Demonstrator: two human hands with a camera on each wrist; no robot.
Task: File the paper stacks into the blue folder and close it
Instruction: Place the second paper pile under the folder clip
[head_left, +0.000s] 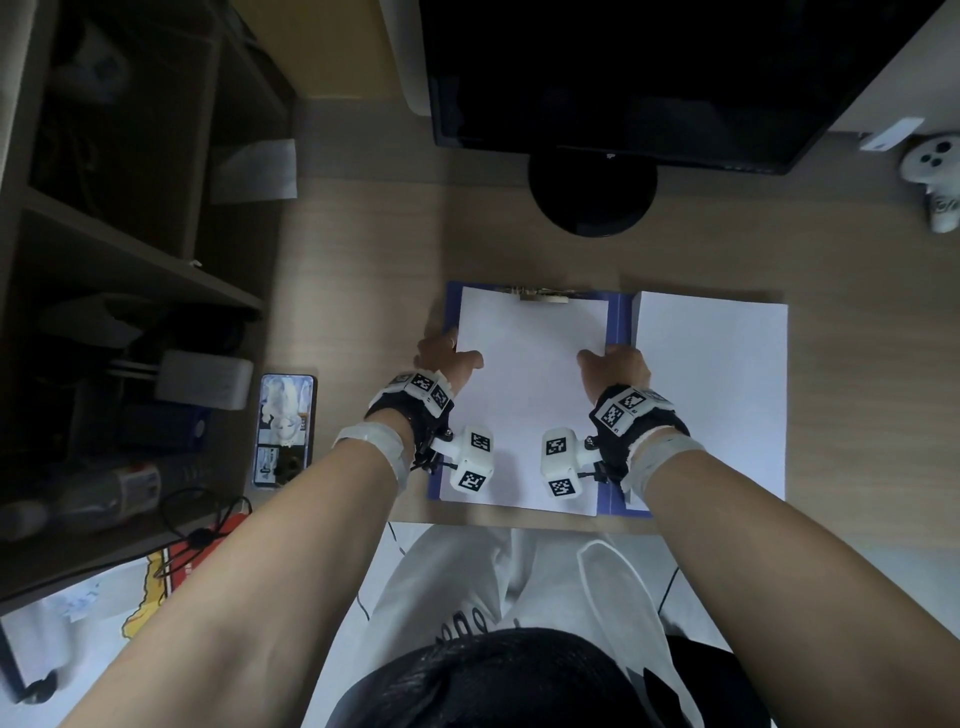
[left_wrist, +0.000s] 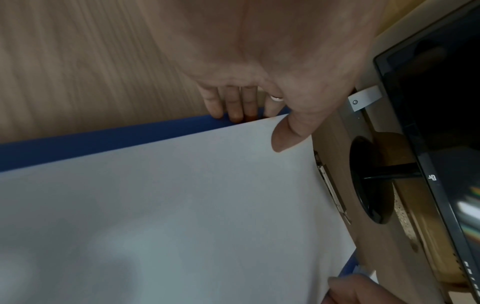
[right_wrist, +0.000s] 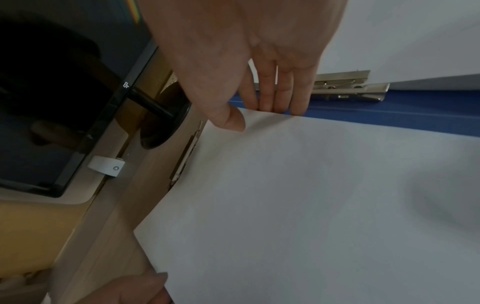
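The blue folder (head_left: 619, 325) lies open on the wooden desk. One white paper stack (head_left: 532, 405) lies on its left half, its top edge at the metal clip (head_left: 540, 295). My left hand (head_left: 449, 353) pinches the stack's left edge, thumb on top and fingers at the edge (left_wrist: 233, 111). Over on the stack's right edge my right hand (head_left: 615, 366) pinches the same way, thumb (right_wrist: 233, 121) on the sheet. A second white stack (head_left: 711, 395) lies on the folder's right half, beside a long metal clamp (right_wrist: 348, 88).
A black monitor (head_left: 623, 78) on a round stand (head_left: 592, 192) is just behind the folder. A phone (head_left: 284, 431) lies to the left, next to dark shelves (head_left: 130, 260). A white controller (head_left: 935, 176) sits at the far right. The desk's front edge runs just below the folder.
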